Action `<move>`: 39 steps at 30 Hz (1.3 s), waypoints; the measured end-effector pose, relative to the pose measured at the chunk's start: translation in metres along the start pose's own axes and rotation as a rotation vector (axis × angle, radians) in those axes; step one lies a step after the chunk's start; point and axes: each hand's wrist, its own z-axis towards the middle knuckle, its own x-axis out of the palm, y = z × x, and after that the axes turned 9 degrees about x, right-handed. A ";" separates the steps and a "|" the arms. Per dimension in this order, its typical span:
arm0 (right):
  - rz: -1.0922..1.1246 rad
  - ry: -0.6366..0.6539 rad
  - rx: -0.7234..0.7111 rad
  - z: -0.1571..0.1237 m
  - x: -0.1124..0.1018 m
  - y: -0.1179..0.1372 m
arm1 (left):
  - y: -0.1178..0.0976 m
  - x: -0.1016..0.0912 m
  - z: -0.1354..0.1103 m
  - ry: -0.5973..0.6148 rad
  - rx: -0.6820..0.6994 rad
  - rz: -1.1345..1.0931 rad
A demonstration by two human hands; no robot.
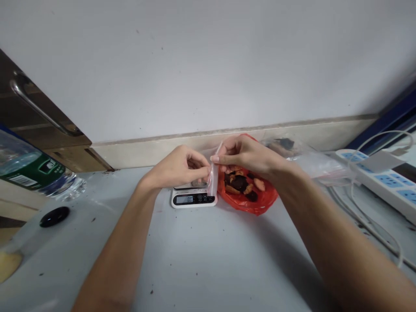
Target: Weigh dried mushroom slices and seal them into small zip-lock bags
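Both my hands pinch the top edge of a clear zip-lock bag (212, 184), held above the right side of a white kitchen scale (177, 203). My left hand (182, 168) is closed on the bag's left side, its fingers over the scale. My right hand (243, 156) grips the bag's upper right end between thumb and finger. The scale's display reads 0.0. Under my right hand lies an open red plastic bag (256, 206) holding dark and orange-brown dried pieces (239, 183). Part of the scale's platform is hidden by my left hand.
Clear plastic bags (312, 162), one with dark pieces inside, lie behind on the right. A white power strip (386, 182) with cables stands at far right. At left are a large water bottle (35, 167), a black oval object (54, 216) and a metal-handled cabinet (35, 99).
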 end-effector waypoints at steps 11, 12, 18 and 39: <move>-0.008 0.072 0.021 -0.005 -0.004 0.006 | -0.002 0.003 0.002 0.001 0.041 -0.017; -0.008 0.085 0.017 -0.005 -0.004 0.006 | -0.001 0.003 0.002 0.007 0.041 -0.021; -0.039 0.134 -0.007 -0.007 -0.008 0.004 | 0.003 0.001 0.001 0.032 0.058 -0.004; -0.214 -0.103 0.067 -0.002 0.006 0.008 | -0.002 0.011 0.005 -0.090 0.003 0.149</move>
